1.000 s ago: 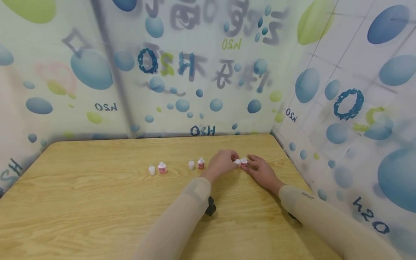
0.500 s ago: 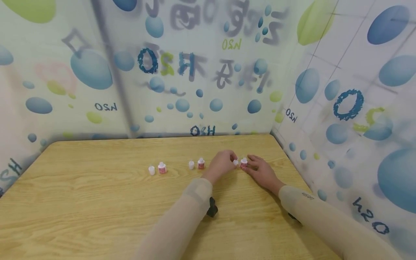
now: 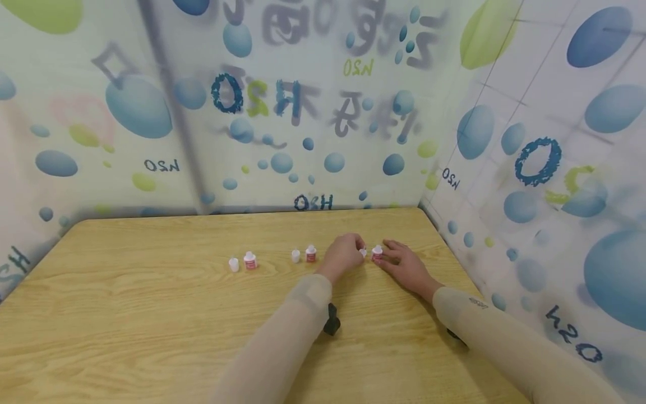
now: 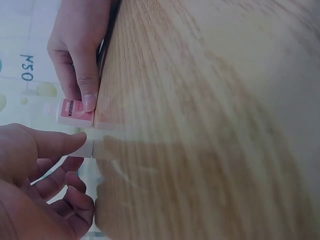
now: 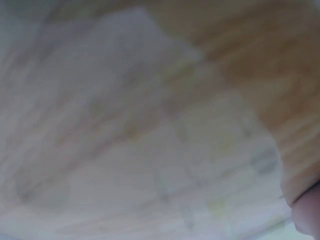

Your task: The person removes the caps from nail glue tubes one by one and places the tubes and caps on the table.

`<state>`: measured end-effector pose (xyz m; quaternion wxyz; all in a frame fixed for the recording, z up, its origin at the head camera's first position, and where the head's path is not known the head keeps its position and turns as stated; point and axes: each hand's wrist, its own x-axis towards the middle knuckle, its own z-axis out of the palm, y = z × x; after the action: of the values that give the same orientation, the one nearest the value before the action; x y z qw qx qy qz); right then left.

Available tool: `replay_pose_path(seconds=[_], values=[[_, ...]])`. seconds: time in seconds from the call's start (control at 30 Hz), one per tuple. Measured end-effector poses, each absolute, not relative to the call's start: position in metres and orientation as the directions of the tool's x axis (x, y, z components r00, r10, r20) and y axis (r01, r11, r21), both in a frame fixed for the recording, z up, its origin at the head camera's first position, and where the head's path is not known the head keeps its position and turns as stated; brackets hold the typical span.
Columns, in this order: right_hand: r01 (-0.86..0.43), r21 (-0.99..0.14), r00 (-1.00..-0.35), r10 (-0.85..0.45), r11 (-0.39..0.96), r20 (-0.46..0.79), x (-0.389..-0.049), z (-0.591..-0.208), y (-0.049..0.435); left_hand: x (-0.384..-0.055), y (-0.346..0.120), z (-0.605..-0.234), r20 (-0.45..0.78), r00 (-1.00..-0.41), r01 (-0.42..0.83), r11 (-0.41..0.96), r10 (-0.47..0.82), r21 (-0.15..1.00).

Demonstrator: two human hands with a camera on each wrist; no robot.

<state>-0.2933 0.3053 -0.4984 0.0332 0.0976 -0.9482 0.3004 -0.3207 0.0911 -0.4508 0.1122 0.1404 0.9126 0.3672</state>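
Observation:
My left hand (image 3: 345, 255) pinches a small white cap (image 4: 86, 149) between thumb and finger, at the tabletop in the left wrist view. Just across a narrow gap stands a small white bottle (image 3: 377, 253) with a pinkish-red label. My right hand (image 3: 405, 266) holds that bottle from the right, its thumb on the label in the left wrist view. Further left on the table stand another red-labelled bottle (image 3: 310, 254) with a white cap (image 3: 295, 256) beside it, and a third bottle (image 3: 250, 261) with its own white cap (image 3: 234, 265).
The wooden table (image 3: 151, 314) stretches to the left and toward me. A patterned curtain (image 3: 313, 185) hangs behind its far edge, and another patterned wall (image 3: 525, 235) borders the right side. The right wrist view is blurred, with a bit of finger (image 5: 307, 215) at its corner.
My left hand has drawn the white cap a little to the left, away from the bottle, and lowered it to the table. The right hand stays at the bottle.

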Motion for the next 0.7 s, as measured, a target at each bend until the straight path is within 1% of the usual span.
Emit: replay_pose_path(seconds=[0.17,0.4,0.6,0.7], values=[[-0.203,-0.574,-0.979,-0.163,0.793,0.121,-0.2944,-0.4980,0.3045,-0.3207,0.0901,-0.4522,-0.105,-0.943,0.156,0.700,0.315,0.697],[-0.203,-0.586,-0.979,-0.157,0.785,0.129,-0.2969,-0.4992,0.3052,-0.3203,0.0886,-0.4517,-0.144,-0.948,0.109,0.713,0.284,0.693],[-0.178,-0.575,-0.984,-0.149,0.799,0.097,-0.2973,-0.4996,0.3049,-0.3223,0.0890,-0.4546,-0.191,-0.941,0.070,0.713,0.279,0.697],[-0.166,-0.575,-0.986,-0.145,0.801,0.083,-0.2963,-0.4991,0.3050,-0.3224,0.0893,-0.4548,-0.193,-0.938,0.079,0.720,0.287,0.689]])
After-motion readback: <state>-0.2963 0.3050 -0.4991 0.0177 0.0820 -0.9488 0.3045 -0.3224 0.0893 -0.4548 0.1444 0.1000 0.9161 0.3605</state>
